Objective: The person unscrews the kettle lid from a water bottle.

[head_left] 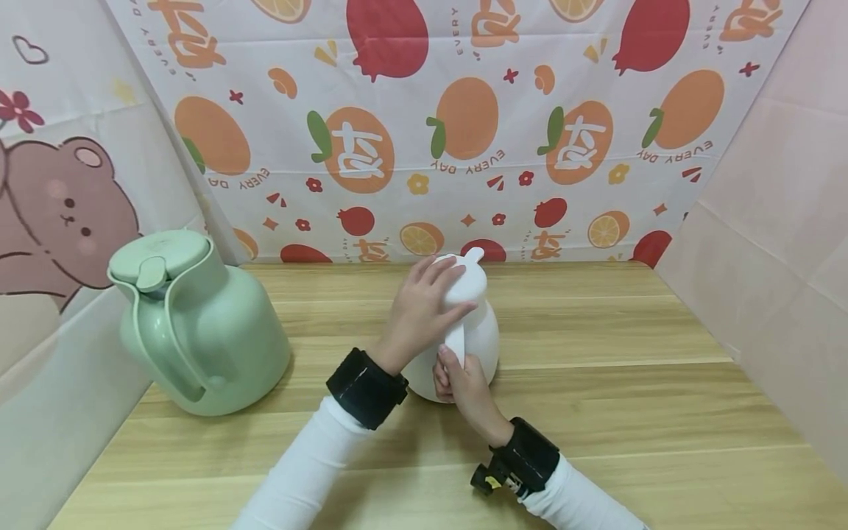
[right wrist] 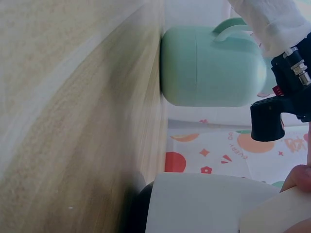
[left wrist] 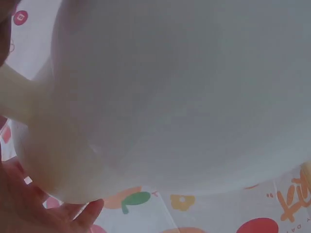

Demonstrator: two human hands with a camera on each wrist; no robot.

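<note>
A white jug (head_left: pixel 486 338) with a rounded body and domed lid (head_left: pixel 469 283) stands upright at the middle of the table; a small spout-like tip points away at its top. My left hand (head_left: pixel 419 313) holds the lid from the left, its fingers over the far side and its thumb across the near side. Lower down, my right hand (head_left: pixel 466 383) grips the jug's handle (head_left: pixel 455 341), thumb lying along it. The jug's white body (left wrist: pixel 184 97) fills most of the left wrist view, with left fingertips (left wrist: pixel 90 213) at the lid. The right wrist view shows the jug's lower body (right wrist: pixel 194 204).
To the left stands a larger pale green thermos jug (head_left: pixel 218 331) with its lid on and its handle facing me. The wood-grain table (head_left: pixel 629 412) runs back to a fruit-print cloth (head_left: pixel 530 206). A bear-print cloth (head_left: pixel 73 213) hangs at the left, a plain pale one (head_left: pixel 768 243) at the right.
</note>
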